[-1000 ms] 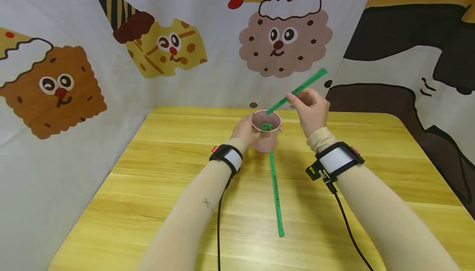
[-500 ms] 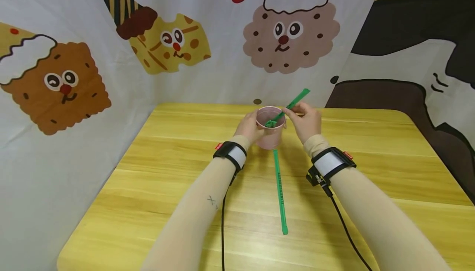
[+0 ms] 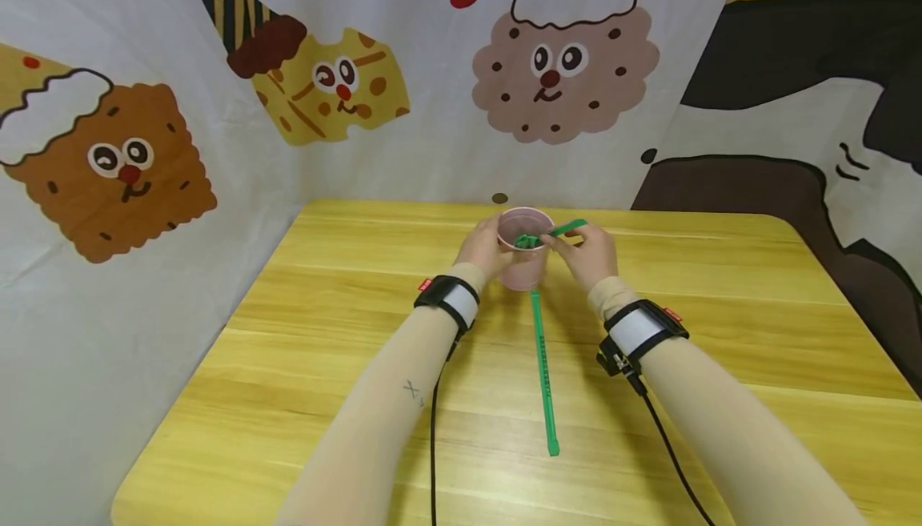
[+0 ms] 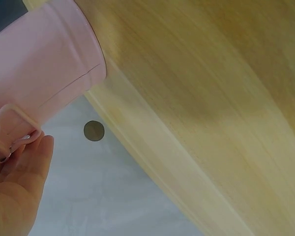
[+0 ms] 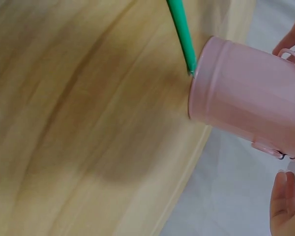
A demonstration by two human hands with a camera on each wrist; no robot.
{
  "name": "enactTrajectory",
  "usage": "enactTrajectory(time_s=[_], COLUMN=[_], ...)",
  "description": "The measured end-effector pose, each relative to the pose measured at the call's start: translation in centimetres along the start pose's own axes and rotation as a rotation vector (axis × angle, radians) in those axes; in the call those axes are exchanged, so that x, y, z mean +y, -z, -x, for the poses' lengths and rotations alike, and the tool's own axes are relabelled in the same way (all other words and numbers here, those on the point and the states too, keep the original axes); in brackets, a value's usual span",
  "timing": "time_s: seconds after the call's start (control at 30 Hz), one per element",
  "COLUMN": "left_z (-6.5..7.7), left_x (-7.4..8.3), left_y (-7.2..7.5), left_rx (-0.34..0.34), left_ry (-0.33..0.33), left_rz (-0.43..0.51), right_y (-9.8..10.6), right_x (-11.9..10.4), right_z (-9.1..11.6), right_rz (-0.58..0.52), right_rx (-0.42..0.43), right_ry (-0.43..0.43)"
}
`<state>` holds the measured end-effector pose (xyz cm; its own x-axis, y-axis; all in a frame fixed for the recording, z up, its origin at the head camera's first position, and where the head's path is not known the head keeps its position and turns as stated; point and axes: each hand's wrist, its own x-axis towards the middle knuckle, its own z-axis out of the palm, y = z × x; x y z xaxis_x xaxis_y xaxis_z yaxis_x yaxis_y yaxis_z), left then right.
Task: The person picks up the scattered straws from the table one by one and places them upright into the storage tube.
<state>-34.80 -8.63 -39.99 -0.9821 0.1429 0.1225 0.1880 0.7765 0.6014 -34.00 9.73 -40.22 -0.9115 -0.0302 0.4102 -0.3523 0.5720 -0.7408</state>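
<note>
A pink bucket [image 3: 523, 274] with small side loops stands on the table, and several green ends [image 3: 527, 242] show inside its mouth. My left hand [image 3: 481, 247] grips it by its left side near the rim. In the left wrist view the fingers of the left hand [image 4: 19, 191] lie by a loop. My right hand [image 3: 592, 255] pinches a green wrapped straw [image 3: 569, 227], slanted over the bucket's right rim with its lower end inside. Another green wrapped straw [image 3: 544, 374], printed with dark lettering, lies on the table in front of the bucket.
The wooden table [image 3: 324, 334] ends at a white cloth [image 3: 403, 178] printed with cartoon biscuits, behind and to the left. Each wrist wears a black strap; a cable [image 3: 434, 454] trails from the left one, another [image 3: 670, 454] from the right.
The right hand has moved down and left to the bucket's rim, and the straw it pinches has gone down into the bucket. The left hand keeps hold of the bucket.
</note>
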Motion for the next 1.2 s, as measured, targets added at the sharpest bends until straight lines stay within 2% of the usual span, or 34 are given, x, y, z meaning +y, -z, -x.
enactTrajectory(time_s=[0.13, 0.27, 0.47, 0.6, 0.77, 1.0, 1.1, 1.2], left_z=[0.1, 0.2, 0.2, 0.3, 0.3, 0.2, 0.1, -0.1], left_x=[-0.2, -0.3, -0.4, -0.4, -0.5, -0.4, -0.3, -0.1], left_y=[0.1, 0.1, 0.1, 0.0, 0.1, 0.3, 0.2, 0.0], left_rx=[-0.005, -0.003, -0.009, -0.012, -0.002, 0.013, 0.013, 0.012], left_ry=[0.008, 0.008, 0.029, 0.039, 0.012, 0.025, 0.009, 0.008], left_rz=[0.000, 0.001, -0.004, 0.002, 0.012, -0.009, -0.017, -0.025], right_y=[-0.3, -0.3, 0.2, 1.4, 3.9, 7.0, 7.3, 6.7], right_x=[0.2, 0.0, -0.5, -1.2, -2.6, -4.4, -3.9, -2.9], right_z=[0.1, 0.2, 0.2, 0.5, 1.4, 3.9, 5.0, 6.0], right_rz=[-0.010, -0.022, 0.029, 0.044, 0.053, 0.028, 0.059, 0.090], right_rx=[-0.012, -0.048, -0.138, -0.203, -0.237, -0.300, -0.362, -0.460], right_ry=[0.054, 0.031, 0.026, 0.005, -0.021, -0.141, -0.198, -0.234])
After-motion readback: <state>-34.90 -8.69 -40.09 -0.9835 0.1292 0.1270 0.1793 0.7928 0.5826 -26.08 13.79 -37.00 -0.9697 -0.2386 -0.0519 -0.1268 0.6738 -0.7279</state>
